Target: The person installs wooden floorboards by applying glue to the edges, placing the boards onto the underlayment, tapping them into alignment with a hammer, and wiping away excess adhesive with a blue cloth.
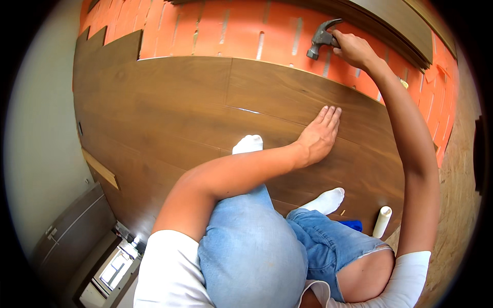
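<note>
My right hand (354, 50) is closed round the handle of a claw hammer (322, 39), close under the head. The hammer is over the orange underlayment (241, 31), beyond the edge of the laid boards. My left hand (319, 134) lies flat on a brown floor plank (287, 87), fingers stretched out and holding nothing. A thin pale gap or sliver (248, 110) shows along a seam left of that hand. Whether the hammer head touches anything cannot be made out.
Stacked planks (400, 36) lie at the far right on the underlayment. A white tube (382, 222) and a blue object (352, 225) are beside my right leg. A loose wood strip (101, 168) lies by the left wall (41, 113). Bare wood subfloor (459, 205) shows at right.
</note>
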A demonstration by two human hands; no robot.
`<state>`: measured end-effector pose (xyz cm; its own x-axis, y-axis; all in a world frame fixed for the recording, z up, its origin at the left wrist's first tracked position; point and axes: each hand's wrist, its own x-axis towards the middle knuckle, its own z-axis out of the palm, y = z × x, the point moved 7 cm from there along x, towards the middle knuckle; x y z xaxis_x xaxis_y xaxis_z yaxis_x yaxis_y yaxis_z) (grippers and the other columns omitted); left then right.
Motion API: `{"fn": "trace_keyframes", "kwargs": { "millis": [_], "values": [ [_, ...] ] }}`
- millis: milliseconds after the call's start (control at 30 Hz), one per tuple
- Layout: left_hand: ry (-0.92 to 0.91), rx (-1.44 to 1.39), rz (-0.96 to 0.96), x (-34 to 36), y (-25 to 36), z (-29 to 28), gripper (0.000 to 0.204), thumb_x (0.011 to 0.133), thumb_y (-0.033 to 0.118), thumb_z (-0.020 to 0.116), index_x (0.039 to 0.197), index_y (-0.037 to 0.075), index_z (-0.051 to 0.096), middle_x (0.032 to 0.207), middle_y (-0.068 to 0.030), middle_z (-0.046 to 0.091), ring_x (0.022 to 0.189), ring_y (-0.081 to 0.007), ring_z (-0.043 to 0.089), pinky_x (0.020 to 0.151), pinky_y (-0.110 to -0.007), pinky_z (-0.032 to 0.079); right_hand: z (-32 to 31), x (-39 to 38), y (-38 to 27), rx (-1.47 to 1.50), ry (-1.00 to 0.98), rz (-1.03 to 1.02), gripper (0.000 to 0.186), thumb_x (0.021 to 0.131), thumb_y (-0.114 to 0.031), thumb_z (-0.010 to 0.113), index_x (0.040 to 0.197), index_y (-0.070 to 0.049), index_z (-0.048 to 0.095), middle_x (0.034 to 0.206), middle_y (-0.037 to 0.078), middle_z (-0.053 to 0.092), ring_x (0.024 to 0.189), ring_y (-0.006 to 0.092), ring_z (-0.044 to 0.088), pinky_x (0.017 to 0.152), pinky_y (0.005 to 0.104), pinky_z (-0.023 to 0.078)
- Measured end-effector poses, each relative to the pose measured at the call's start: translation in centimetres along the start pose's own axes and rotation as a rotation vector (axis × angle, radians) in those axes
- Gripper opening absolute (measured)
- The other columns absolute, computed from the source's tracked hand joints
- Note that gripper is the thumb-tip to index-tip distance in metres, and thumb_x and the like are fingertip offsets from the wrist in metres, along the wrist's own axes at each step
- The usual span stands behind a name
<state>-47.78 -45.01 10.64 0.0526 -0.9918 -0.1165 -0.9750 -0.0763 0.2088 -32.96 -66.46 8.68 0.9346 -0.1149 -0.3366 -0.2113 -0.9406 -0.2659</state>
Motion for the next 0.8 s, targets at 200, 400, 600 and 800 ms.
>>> {"fn": "trace_keyframes", "kwargs": {
  "millis": [200,400,600,800],
  "values": [
    [0.372,-0.299,-0.342,-5.3,-17.8,-1.1,0.014,0.085,0.01,0.068,0.098,0.005,0.068,0.097,-0.0133,0.068,0.094,-0.0352,0.062,0.088,-0.049,0.048,0.3,2.4,-1.4,0.034,-0.054,0.055,0.034,0.095,-0.022,0.066,0.12,-0.003,0.055,0.103,0.021,0.069,0.102,0.0424,0.066,0.084,0.0538,0.051],
    [0.359,-0.39,-0.577,-10.9,-33.0,-3.0,0.018,0.093,0.018,0.07,0.106,0.008,0.076,0.109,-0.0092,0.072,0.108,-0.0314,0.063,0.094,-0.043,0.051,0.5,1.3,-1.4,0.06,-0.117,0.098,0.029,0.095,-0.023,0.064,0.115,-0.003,0.058,0.106,0.02,0.07,0.105,0.0414,0.066,0.087,0.0535,0.051],
    [0.245,-0.381,-0.455,-9.0,-33.0,-0.8,0.02,0.098,0.02,0.062,0.102,0.008,0.077,0.104,-0.0096,0.07,0.104,-0.0325,0.061,0.095,-0.044,0.048,0.4,1.5,-1.2,-0.039,-0.156,0.072,0.03,0.094,-0.024,0.064,0.114,-0.004,0.057,0.107,0.02,0.07,0.104,0.0415,0.066,0.086,0.0537,0.052],
    [0.217,-0.398,-0.507,-8.1,-33.2,-0.1,0.021,0.1,0.017,0.058,0.097,0.003,0.074,0.1,-0.0147,0.069,0.104,-0.0363,0.06,0.091,-0.047,0.048,-1.4,4.0,-2.7,-0.094,-0.191,0.023,0.029,0.094,-0.027,0.065,0.111,-0.003,0.059,0.102,0.02,0.07,0.101,0.0399,0.067,0.084,0.0517,0.053]
  ]
}}
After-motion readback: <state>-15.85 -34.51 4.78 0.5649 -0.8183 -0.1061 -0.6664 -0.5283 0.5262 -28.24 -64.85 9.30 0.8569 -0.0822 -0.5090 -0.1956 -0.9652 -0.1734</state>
